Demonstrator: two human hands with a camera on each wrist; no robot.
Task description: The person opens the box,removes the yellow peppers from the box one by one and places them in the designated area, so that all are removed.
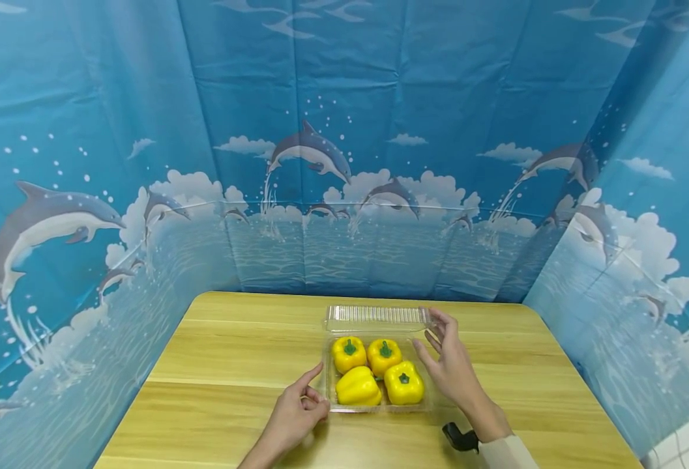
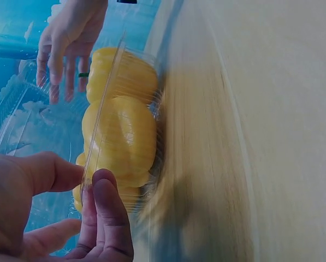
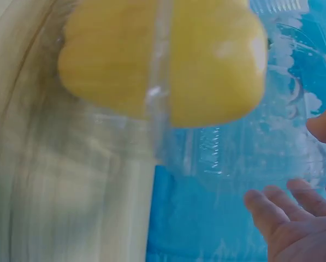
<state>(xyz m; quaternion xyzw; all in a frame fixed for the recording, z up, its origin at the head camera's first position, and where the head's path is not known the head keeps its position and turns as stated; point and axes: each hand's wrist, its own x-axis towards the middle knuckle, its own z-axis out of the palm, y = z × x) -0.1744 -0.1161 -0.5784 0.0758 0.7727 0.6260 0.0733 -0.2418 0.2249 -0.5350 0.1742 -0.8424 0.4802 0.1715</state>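
A clear plastic clamshell container (image 1: 379,409) lies on the table with its lid (image 1: 379,317) tipped back on the far side. Several yellow bell peppers (image 1: 358,389) with green stems fill its base, one of them on its side. At the front left corner, my left hand (image 1: 293,415) pinches the container's thin rim (image 2: 100,123) between thumb and fingers. My right hand (image 1: 454,368) is at the right end of the lid, fingers spread and loosely bent. From the right wrist view, its fingers (image 3: 266,210) hold nothing and overlap the clear plastic.
The wooden table (image 1: 227,365) has rounded far corners. A blue curtain (image 1: 379,247) printed with dolphins hangs behind it and along both sides. Beside my right wrist is a small black device (image 1: 460,438).
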